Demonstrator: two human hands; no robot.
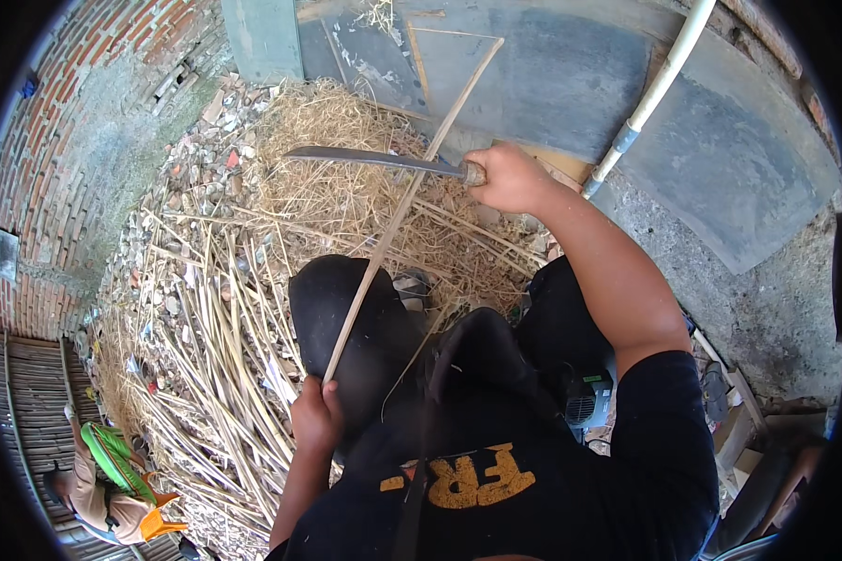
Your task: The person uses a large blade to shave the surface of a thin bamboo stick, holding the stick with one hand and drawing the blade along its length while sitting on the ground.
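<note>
My left hand (316,414) is closed around the near end of a long bamboo strip (375,257), which slants up and away to the right across my thigh. In my right hand (509,178) is the handle of a machete (374,159). Its dark, long blade points left and crosses the strip in its far half; whether the edge touches the strip I cannot tell. Under the blade lies a heap of curly bamboo shavings (323,140). My knees, in black trousers, are bent below the strip.
Many split bamboo strips (229,346) lie on rubble at the left. Grey boards (571,84) and a white pipe (660,89) stand ahead and right. A brick wall (56,178) rises at left; another person (98,496) is at lower left. A bluish device (589,402) sits beside my right leg.
</note>
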